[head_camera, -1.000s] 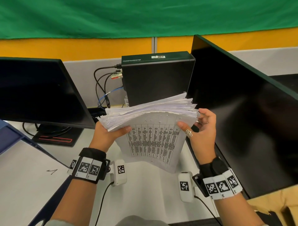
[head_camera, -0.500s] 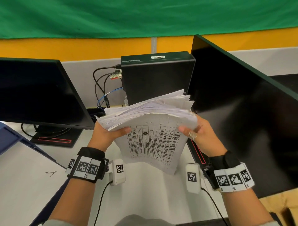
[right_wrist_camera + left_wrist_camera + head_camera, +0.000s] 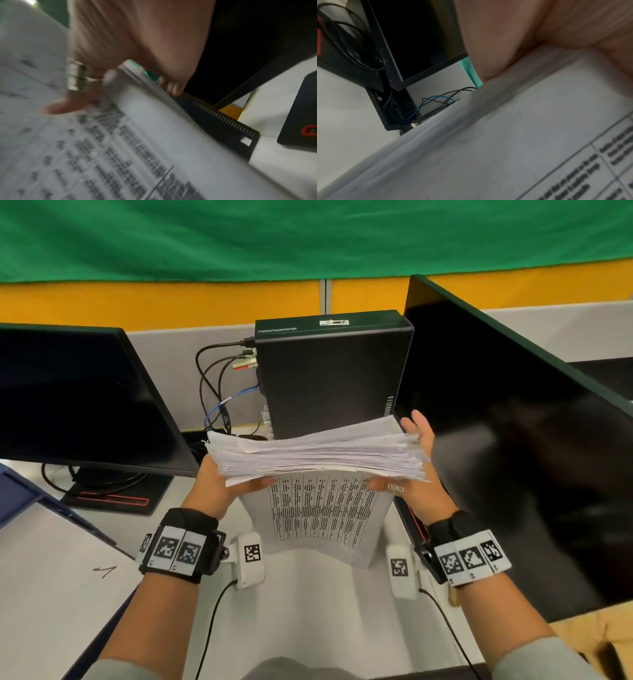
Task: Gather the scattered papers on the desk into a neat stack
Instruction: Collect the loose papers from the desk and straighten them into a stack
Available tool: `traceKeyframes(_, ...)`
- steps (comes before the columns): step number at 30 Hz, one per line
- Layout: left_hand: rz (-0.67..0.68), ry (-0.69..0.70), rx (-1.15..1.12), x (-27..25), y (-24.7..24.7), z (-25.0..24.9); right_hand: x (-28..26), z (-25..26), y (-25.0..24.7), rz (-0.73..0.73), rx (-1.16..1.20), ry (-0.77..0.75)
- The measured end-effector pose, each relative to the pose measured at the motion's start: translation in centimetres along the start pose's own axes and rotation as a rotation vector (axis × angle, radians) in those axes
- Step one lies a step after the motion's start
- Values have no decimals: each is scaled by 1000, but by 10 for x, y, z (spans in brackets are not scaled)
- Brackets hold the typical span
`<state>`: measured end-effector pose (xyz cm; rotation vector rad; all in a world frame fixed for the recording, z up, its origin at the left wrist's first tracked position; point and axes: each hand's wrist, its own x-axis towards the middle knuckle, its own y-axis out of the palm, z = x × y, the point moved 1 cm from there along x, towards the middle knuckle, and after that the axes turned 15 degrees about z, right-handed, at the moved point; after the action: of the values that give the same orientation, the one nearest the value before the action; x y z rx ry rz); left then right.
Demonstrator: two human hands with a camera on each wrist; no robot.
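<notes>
Two monitors [image 3: 85, 398] flank the computer tower [image 3: 329, 374] behind the paper stack [image 3: 318, 453].

White desk [image 3: 308, 611]. Green curtain [image 3: 308, 237] at 12 o'clock above yellow-and-grey partition [image 3: 164, 302]. Dark monitor [image 3: 75, 398] at 9 o'clock, second monitor [image 3: 513, 457] at 3 o'clock, black computer tower [image 3: 329, 374] between, upright.

My thick, ragged-edged stack of white papers [image 3: 318, 453] is lifted off the table, its printed bottom sheet [image 3: 322, 515] drooping toward me.
</notes>
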<state>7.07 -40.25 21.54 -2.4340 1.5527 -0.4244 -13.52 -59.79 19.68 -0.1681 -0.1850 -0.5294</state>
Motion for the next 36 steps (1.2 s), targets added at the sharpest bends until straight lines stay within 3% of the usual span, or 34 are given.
traceKeyframes(2,-6,31,-54,3,-1,-1,3,4,-4,145,-24,46)
traceKeyframes(4,-129,43,-6,4,6,-1,3,6,-3,189,-7,79)
traceKeyframes(8,-502,49,-71,-11,41,7,3,2,6,70,22,32)
traceKeyframes(12,-607,73,-145,-23,63,13,7,-5,13,12,40,22)
traceKeyframes(15,-745,47,-226,-26,63,9,6,-9,15,-16,112,29)
traceKeyframes(20,-855,13,-210,-28,59,5,2,-13,15,-9,145,55)
traceKeyframes(22,-832,-34,-172,-26,61,4,2,-13,15,-6,152,43)
traceKeyframes(27,-723,44,-145,-20,63,10,6,-9,10,175,219,7)
traceKeyframes(31,-406,111,-269,-19,51,14,4,-14,-4,228,169,40)
traceKeyframes(34,-296,154,-161,-18,40,16,-4,-14,-8,114,134,249)
traceKeyframes(36,-279,98,-188,-10,33,16,-5,-11,-5,62,149,341)
